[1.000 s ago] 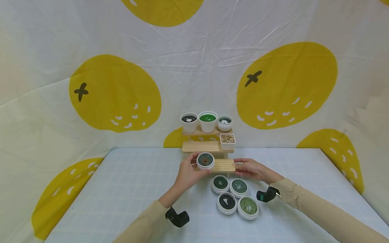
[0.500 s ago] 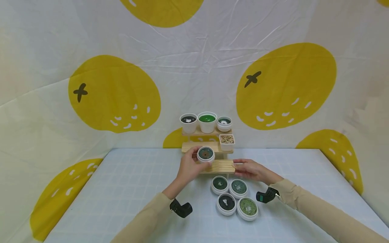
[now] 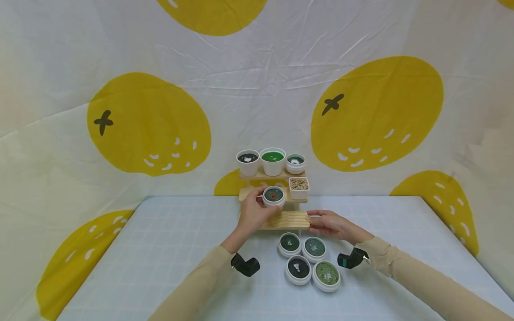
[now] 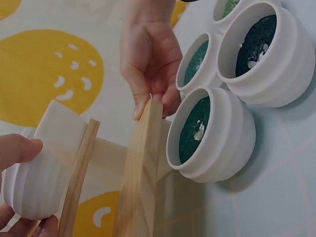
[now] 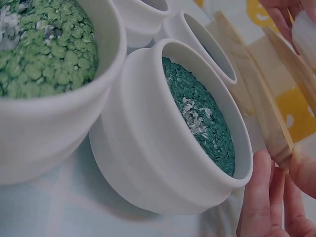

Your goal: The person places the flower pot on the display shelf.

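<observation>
My left hand (image 3: pixel 253 214) grips a small white round pot (image 3: pixel 274 198) with a dark teal filling and a brown spot at its centre. It holds the pot at the middle shelf (image 3: pixel 246 192) of a three-tier wooden stand, left of a square white pot (image 3: pixel 299 189) with tan, gravel-like filling. In the left wrist view, the ridged side of the held pot (image 4: pixel 37 182) shows between thumb and fingers. My right hand (image 3: pixel 335 225) pinches the right end of the stand's lowest shelf (image 3: pixel 291 220); the right wrist view shows its thumb (image 5: pixel 303 170) on that board's end.
On the top shelf (image 3: pixel 257 175) stand a pot with dark filling (image 3: pixel 248 163), a bright green one (image 3: pixel 273 162) and a smaller one (image 3: pixel 295 164). Several round white pots, including a light green one (image 3: pixel 326 275), stand on the table before the stand.
My left hand has lifted the round pot from the lowest shelf's level up and back to the middle shelf. The right hand has kept its hold on the lowest shelf.
</observation>
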Demonstrator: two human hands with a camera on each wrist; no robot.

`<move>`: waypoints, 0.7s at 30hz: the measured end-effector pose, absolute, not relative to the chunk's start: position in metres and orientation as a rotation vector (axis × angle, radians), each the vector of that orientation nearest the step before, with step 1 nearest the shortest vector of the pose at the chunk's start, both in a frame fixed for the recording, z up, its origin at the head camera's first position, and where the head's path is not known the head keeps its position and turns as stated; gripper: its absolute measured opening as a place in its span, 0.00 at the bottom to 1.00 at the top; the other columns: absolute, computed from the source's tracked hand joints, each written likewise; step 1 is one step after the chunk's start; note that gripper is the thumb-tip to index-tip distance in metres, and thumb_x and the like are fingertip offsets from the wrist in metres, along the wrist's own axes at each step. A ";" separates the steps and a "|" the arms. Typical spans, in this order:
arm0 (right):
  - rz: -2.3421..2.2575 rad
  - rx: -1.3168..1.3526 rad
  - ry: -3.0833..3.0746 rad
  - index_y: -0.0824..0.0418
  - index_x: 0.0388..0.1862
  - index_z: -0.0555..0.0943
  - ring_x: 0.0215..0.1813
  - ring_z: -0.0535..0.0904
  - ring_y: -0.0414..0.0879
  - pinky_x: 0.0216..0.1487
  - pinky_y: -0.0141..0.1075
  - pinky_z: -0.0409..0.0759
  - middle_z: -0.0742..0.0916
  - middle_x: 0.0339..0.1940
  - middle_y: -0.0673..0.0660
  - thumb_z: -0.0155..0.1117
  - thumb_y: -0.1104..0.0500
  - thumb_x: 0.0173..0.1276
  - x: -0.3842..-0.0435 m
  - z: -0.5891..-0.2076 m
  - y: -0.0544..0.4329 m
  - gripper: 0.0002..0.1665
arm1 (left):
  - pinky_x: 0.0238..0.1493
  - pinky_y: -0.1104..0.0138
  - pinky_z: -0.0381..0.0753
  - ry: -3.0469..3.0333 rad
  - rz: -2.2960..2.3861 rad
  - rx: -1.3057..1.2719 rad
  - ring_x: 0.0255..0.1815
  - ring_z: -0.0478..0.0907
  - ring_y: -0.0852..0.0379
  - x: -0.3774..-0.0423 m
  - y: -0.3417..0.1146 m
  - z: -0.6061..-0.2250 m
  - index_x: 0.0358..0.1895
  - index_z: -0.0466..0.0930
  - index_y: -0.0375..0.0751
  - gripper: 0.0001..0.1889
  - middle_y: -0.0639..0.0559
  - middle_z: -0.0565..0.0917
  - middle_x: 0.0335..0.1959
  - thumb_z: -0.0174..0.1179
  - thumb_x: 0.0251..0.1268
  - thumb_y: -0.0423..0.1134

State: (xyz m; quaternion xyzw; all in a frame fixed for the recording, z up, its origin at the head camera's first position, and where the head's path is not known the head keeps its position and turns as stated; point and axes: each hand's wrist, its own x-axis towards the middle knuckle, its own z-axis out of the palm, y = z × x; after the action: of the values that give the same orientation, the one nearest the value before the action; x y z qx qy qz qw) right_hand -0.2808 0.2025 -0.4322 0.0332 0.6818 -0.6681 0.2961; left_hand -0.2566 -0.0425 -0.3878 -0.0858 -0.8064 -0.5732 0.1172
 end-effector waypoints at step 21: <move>-1.778 0.090 1.814 0.70 0.73 0.54 0.36 0.82 0.37 0.40 0.26 0.83 0.84 0.36 0.52 0.54 0.61 0.73 -0.283 -0.434 0.203 0.36 | 0.53 0.60 0.81 -2.372 -1.640 -0.162 0.48 0.78 0.49 -0.275 -0.036 -0.386 0.60 0.74 0.36 0.35 0.41 0.81 0.52 0.75 0.44 0.37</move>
State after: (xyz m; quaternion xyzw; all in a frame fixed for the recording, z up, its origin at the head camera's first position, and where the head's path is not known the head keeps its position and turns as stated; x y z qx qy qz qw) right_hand -0.2826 0.2031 -0.4336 0.0338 0.6819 -0.6683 0.2954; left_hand -0.2751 -0.0363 -0.3861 -0.0557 -0.8146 -0.5633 0.1263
